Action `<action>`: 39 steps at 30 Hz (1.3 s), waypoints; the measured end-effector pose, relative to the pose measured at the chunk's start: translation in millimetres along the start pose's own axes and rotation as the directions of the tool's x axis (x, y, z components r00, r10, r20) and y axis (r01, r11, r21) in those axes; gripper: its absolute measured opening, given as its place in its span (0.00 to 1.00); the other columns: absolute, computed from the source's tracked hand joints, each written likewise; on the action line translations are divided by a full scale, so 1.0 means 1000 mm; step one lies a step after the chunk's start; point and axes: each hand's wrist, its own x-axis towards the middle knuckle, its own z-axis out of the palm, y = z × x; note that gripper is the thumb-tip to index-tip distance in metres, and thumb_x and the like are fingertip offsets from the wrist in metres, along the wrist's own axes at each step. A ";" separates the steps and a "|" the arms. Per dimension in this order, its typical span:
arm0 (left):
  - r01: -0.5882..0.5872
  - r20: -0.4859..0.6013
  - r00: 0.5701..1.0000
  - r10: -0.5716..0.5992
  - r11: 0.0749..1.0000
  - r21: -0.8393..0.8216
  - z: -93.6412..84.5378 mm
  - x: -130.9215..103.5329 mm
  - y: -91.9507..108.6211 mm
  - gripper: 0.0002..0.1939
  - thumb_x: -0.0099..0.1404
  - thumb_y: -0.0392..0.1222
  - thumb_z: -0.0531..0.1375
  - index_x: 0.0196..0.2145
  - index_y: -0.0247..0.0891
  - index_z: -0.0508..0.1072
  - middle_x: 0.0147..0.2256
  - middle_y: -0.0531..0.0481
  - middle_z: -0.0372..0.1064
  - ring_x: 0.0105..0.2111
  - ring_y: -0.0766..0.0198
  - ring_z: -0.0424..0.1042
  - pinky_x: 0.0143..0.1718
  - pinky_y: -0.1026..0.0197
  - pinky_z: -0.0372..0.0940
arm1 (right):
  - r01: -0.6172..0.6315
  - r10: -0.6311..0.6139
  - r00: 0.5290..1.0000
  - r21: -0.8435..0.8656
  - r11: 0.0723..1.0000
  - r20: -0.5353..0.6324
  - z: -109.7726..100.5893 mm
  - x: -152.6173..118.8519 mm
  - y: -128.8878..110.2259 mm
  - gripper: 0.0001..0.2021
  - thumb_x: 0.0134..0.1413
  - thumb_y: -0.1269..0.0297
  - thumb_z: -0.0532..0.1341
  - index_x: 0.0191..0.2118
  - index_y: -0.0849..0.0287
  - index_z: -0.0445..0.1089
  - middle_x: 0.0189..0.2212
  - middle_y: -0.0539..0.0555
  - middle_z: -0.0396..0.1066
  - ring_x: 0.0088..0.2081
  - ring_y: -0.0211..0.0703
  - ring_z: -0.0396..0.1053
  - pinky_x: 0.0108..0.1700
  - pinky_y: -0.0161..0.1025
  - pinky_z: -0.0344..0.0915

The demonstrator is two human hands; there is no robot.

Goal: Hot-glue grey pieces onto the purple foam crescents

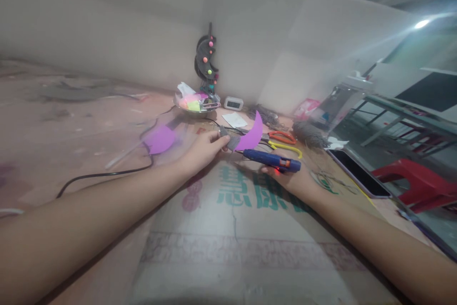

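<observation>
My left hand (204,150) is closed, thumb and fingers pinching a purple crescent (253,136) by the grey strip (233,142) at its lower end. The crescent's tip points up, above the cardboard. In my right hand (291,179) lies a blue hot glue gun (264,157), its small red light glowing. The gun's nozzle points left and sits close under the crescent's grey end; whether they touch is hard to tell. Left of my left hand, a rounded purple piece (161,139) rests on the table, blurred.
Beneath my hands lies printed cardboard (214,229). Behind are a bowl (198,112) of craft bits, a white digital clock (233,103) and a dark crescent ornament (206,57). Orange-handled pliers (283,136), yellow-handled pliers (289,149), grey yarn (309,133) and a phone (359,172) are rightward. A black cable (107,172) crosses the left.
</observation>
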 end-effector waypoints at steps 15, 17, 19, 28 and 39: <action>-0.013 0.007 1.000 0.013 1.000 0.018 -0.001 -0.001 0.001 0.17 0.62 0.53 0.56 0.24 0.37 0.66 0.21 0.54 0.65 0.21 0.68 0.60 0.26 0.65 0.54 | -0.056 0.055 0.998 -0.047 0.997 -0.017 0.004 -0.002 0.005 0.09 0.50 0.56 0.63 0.27 0.55 0.67 0.23 0.49 0.69 0.27 0.43 0.69 0.29 0.39 0.65; 0.001 0.015 1.000 -0.001 1.000 0.017 -0.001 -0.001 0.002 0.17 0.62 0.53 0.56 0.24 0.37 0.65 0.21 0.55 0.65 0.21 0.68 0.60 0.26 0.65 0.54 | -0.057 0.057 0.998 -0.043 0.997 -0.013 0.004 -0.002 0.005 0.09 0.50 0.57 0.63 0.27 0.55 0.67 0.23 0.49 0.69 0.26 0.43 0.69 0.29 0.39 0.65; 0.007 0.017 1.000 -0.007 1.000 0.017 0.000 -0.001 0.002 0.17 0.62 0.53 0.55 0.24 0.37 0.65 0.20 0.55 0.65 0.21 0.68 0.60 0.26 0.65 0.54 | -0.057 0.057 0.998 -0.053 0.997 -0.010 0.004 -0.001 0.005 0.09 0.50 0.57 0.63 0.26 0.55 0.67 0.23 0.49 0.69 0.26 0.43 0.69 0.29 0.38 0.65; 0.008 0.018 1.000 -0.009 1.000 0.029 0.000 -0.001 0.001 0.17 0.62 0.53 0.55 0.24 0.37 0.65 0.21 0.54 0.65 0.21 0.68 0.59 0.26 0.65 0.53 | -0.059 0.058 0.998 -0.054 0.997 -0.020 0.003 -0.001 0.002 0.09 0.49 0.57 0.63 0.25 0.55 0.66 0.22 0.48 0.69 0.26 0.43 0.69 0.28 0.38 0.65; -0.008 0.016 1.000 0.007 1.000 0.021 0.000 0.000 0.000 0.17 0.62 0.52 0.55 0.24 0.37 0.67 0.21 0.54 0.66 0.21 0.68 0.61 0.26 0.65 0.54 | -0.067 0.063 0.997 -0.110 0.992 -0.044 0.004 -0.001 0.005 0.10 0.49 0.56 0.63 0.25 0.55 0.67 0.22 0.48 0.70 0.26 0.43 0.69 0.29 0.39 0.65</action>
